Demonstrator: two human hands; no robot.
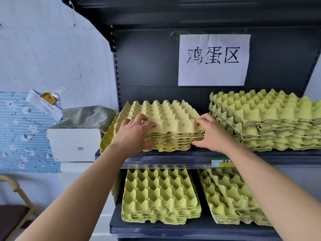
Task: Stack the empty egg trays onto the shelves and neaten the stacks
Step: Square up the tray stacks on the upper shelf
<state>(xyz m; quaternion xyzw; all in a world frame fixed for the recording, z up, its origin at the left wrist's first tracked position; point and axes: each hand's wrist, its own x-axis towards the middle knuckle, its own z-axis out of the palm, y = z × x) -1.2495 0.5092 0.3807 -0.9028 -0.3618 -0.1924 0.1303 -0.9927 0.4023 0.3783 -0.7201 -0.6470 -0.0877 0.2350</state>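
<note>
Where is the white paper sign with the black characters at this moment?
The paper sign is on the shelf unit's dark back panel, upper right, above the right stack of egg trays.

My left hand (134, 134) and right hand (211, 134) are bare; both forearms uncovered, seemingly no rings or watch.

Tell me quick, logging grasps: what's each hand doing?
Left hand: closed on the tray stack, left corner.
Right hand: closed on the same stack, right corner.
</note>
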